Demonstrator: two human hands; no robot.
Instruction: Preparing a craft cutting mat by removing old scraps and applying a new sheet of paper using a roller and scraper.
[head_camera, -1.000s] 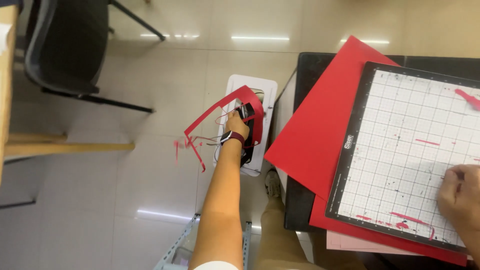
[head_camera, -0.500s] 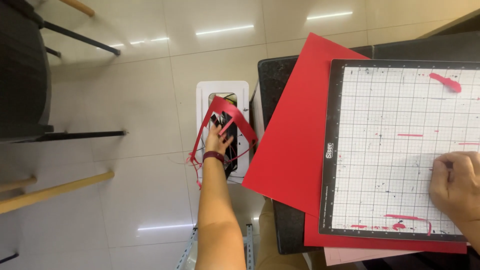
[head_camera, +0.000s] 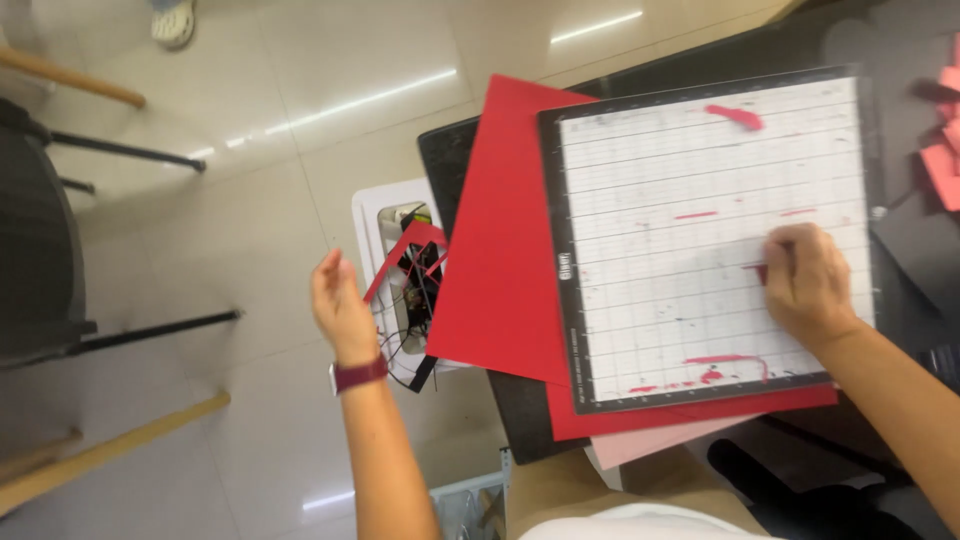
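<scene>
Left of the mat (head_camera: 712, 230) lies pale tiled floor (head_camera: 250, 200), with a dark chair (head_camera: 40, 250) at the far edge. Nearer the mat, the left hand (head_camera: 340, 305) hangs open and empty, fingers loose, beside a white bin (head_camera: 372, 215) holding red scraps (head_camera: 410, 250). Red card (head_camera: 500, 230) underlies the mat. On the mat's right side, the right hand (head_camera: 808, 285) presses down, fingers curled onto a red sliver (head_camera: 757, 270).

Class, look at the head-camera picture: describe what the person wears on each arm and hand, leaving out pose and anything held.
Both forearms are bare, with no sleeves reaching them. The left hand has no glove or ring that can be seen; just below it sits a dark maroon wristband, like a watch strap. The right hand is also ungloved, its wrist bare. A white garment shows at the bottom edge.
</scene>
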